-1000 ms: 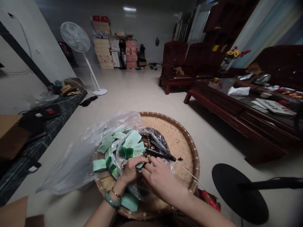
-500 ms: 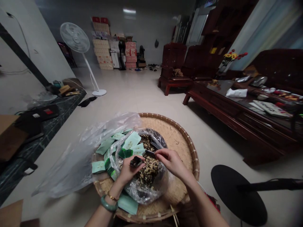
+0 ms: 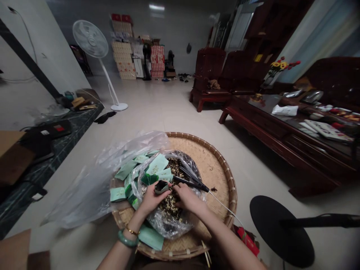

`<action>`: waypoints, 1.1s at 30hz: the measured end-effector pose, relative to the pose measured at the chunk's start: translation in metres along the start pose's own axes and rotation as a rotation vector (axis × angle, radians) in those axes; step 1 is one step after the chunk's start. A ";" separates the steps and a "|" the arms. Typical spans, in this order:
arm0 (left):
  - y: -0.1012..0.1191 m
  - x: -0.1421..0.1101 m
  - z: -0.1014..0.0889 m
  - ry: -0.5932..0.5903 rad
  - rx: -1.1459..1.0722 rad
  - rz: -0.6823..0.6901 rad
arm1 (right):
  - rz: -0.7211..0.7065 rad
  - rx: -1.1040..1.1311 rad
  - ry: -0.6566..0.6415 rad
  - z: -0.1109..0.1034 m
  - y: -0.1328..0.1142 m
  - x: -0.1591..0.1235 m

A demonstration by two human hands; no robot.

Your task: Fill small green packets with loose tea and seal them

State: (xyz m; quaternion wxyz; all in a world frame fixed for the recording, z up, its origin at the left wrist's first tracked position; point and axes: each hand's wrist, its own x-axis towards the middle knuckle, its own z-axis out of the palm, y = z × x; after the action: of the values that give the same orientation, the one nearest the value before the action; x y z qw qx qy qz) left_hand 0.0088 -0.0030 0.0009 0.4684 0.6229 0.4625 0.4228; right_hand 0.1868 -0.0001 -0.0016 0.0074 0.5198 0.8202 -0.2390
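Note:
My left hand (image 3: 152, 198) grips a small packet (image 3: 161, 187) with its dark mouth open upward. Just right of it, my right hand (image 3: 188, 198) reaches over the loose dried dark-and-yellow mix (image 3: 168, 207), thumb and forefinger apart; its other fingertips are partly hidden. The mix lies in a clear plastic bag (image 3: 171, 228). A black hair straightener (image 3: 194, 183) with a white cord rests across the bag, just above my right hand. Several pale green packets (image 3: 157, 166) lie in a heap left of the mix.
Everything sits on a round woven bamboo tray (image 3: 216, 165). A large clear plastic sheet (image 3: 90, 195) spills off its left side. At right are a black round stand base (image 3: 281, 228) and a dark wooden table (image 3: 270, 138). A white fan (image 3: 90, 39) stands behind.
My right hand has let go of the black straightener and moved down and left over the mix. The packet in my left hand now shows a wider mouth, tilted up.

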 end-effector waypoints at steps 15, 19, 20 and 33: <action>-0.012 -0.001 0.002 -0.013 0.064 -0.011 | -0.024 0.434 0.256 -0.016 0.012 -0.004; -0.012 0.000 0.004 -0.012 0.078 -0.008 | -0.104 0.525 0.359 -0.056 0.002 -0.022; -0.012 0.000 0.005 -0.012 0.076 -0.006 | -0.134 0.526 0.378 -0.066 -0.003 -0.026; -0.014 0.002 0.008 -0.022 -0.007 -0.039 | -0.323 0.315 0.394 -0.075 -0.044 -0.016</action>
State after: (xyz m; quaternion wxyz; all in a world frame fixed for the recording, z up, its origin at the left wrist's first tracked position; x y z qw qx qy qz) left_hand 0.0148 -0.0009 -0.0143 0.4836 0.6168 0.4679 0.4083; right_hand 0.1738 0.0009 0.0859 -0.2710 0.4136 0.8306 -0.2560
